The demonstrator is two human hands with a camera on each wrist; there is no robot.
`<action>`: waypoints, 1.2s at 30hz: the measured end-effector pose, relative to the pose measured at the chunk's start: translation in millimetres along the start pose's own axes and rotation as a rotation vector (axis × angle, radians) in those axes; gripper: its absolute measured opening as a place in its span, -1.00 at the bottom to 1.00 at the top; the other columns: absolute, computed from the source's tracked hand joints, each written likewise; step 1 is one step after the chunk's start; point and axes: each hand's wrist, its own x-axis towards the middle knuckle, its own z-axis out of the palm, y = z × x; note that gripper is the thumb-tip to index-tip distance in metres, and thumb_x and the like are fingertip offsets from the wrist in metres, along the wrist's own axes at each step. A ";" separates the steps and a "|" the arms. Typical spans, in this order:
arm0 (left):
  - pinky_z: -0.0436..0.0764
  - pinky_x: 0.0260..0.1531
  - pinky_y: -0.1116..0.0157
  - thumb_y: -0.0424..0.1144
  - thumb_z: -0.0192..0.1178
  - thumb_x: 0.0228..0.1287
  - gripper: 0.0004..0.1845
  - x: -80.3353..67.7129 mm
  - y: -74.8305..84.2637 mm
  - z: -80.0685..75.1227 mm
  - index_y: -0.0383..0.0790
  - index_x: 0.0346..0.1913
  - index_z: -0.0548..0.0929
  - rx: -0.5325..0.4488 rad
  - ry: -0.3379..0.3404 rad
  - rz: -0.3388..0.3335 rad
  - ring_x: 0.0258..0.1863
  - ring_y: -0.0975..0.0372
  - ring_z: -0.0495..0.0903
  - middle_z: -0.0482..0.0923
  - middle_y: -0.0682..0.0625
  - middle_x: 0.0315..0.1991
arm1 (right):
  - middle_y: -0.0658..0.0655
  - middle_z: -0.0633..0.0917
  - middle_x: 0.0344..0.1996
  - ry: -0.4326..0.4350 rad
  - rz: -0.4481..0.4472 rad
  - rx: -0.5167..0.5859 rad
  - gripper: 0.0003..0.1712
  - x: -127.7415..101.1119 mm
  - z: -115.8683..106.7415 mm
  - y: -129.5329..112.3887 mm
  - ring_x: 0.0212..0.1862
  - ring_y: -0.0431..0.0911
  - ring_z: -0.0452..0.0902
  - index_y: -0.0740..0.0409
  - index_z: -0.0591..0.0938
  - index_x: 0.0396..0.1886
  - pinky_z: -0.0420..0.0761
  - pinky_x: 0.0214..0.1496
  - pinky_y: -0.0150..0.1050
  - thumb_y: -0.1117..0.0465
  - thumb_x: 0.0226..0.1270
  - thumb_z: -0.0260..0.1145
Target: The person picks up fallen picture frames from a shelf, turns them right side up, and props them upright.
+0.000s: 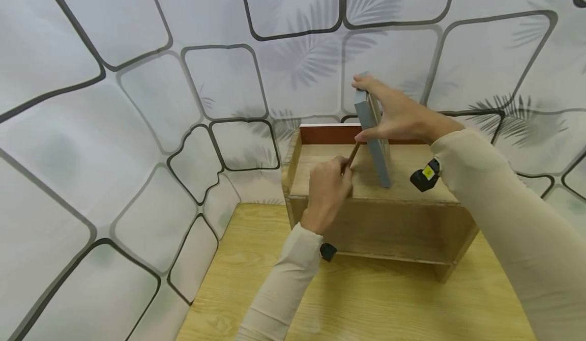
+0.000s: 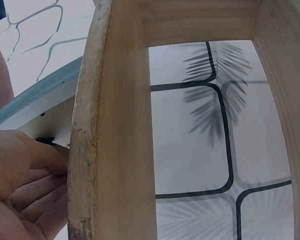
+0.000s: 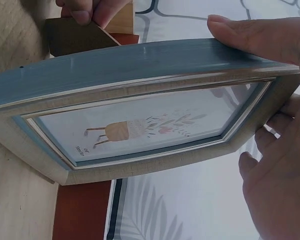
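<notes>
Picture frame (image 1: 373, 132) upright on wooden shelf unit (image 1: 366, 214), light wood table (image 1: 357, 305), patterned wall (image 1: 137, 102)

A patterned backdrop (image 1: 137, 127) surrounds the wooden table (image 1: 366, 305).

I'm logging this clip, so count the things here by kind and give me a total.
Picture frames: 1, blue-grey picture frame, upright on the shelf, held by the right hand.
Frame stands: 1, brown stand, pinched by the left hand.
Wooden shelves: 1, wooden shelf.
Tables: 1, table.
Total: 4.
</notes>
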 end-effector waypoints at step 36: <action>0.34 -0.72 0.60 0.08 0.43 0.24 -0.65 9.5 42.3 12.2 -0.15 -0.40 0.68 -0.181 0.003 -0.056 -0.73 0.52 0.45 0.66 0.12 -0.62 | 0.30 0.13 0.57 0.107 0.021 0.158 -0.39 31.3 -12.2 38.0 0.58 0.20 -0.07 0.36 0.32 0.48 -0.07 0.55 0.16 0.03 0.70 -0.18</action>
